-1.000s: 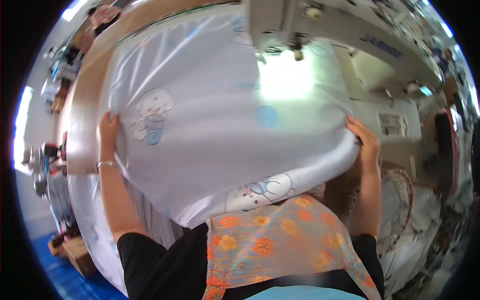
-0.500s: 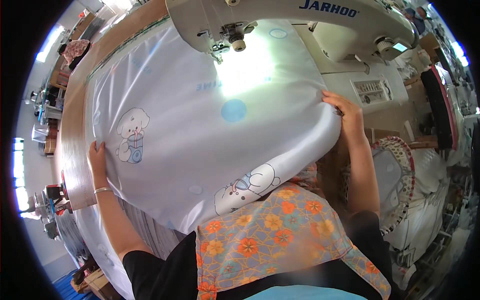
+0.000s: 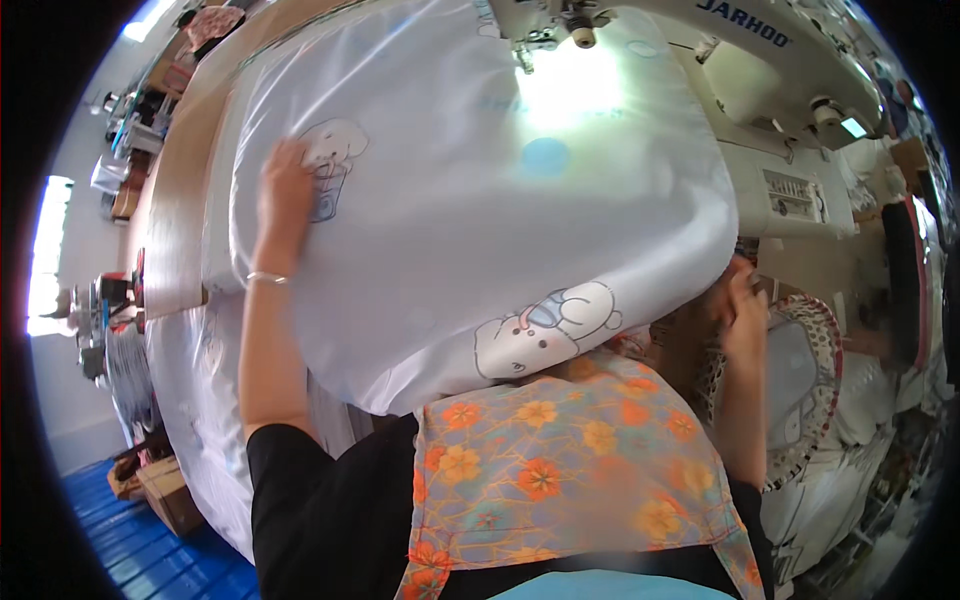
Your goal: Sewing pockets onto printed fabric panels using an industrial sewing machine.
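Note:
A shiny white cloth (image 3: pixel 430 240) with printed cartoon puppies and a pale blue dot (image 3: pixel 545 157) lies spread over the sewing table. Its near edge hangs rounded toward my apron. My left hand (image 3: pixel 287 190), smeared by motion, rests flat on the cloth beside the left puppy print (image 3: pixel 338 165). At the right, my right hand (image 3: pixel 742 310) is off the cloth, just below its right corner. Its fingers are bent and partly blurred, and whether they hold anything is unclear. The sewing machine head (image 3: pixel 555 30) stands over the cloth's far part, its lamp shining on it.
The machine arm (image 3: pixel 760 60) spans the far right above the white machine bed (image 3: pixel 835 200). A round basket with a patterned rim (image 3: pixel 822 370) sits right of my right forearm. Cardboard boxes (image 3: pixel 170 492) stand on the blue floor at lower left. Another person (image 3: pixel 212 28) is far left.
My left hand has left the cloth's left edge and moved inward onto it. My right hand has let go of the right edge and dropped nearer. The view has shifted.

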{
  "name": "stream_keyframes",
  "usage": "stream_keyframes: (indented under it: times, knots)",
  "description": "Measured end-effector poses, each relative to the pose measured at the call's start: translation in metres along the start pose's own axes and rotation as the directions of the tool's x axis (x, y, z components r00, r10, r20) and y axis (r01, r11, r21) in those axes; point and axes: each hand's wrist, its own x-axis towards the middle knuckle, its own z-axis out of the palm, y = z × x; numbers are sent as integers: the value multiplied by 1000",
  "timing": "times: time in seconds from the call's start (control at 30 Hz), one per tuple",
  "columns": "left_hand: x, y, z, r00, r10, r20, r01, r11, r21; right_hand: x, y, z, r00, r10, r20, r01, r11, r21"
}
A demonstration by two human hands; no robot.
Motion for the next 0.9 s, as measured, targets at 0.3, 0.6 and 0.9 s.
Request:
stream_keyframes:
  times: [0.3,0.6,0.9]
  knots:
    - [26,210,-63,965,258,34,-235,919,-315,-23,40,-15,988,150,26,-139,957,-254]
    - [9,225,-60,913,405,-40,-402,882,-245,-40,41,-129,897,-368,-243,128,745,-655]
    - [3,235,-68,927,371,-51,-370,885,-284,-43,132,-226,929,163,-333,-334,-26,-942]
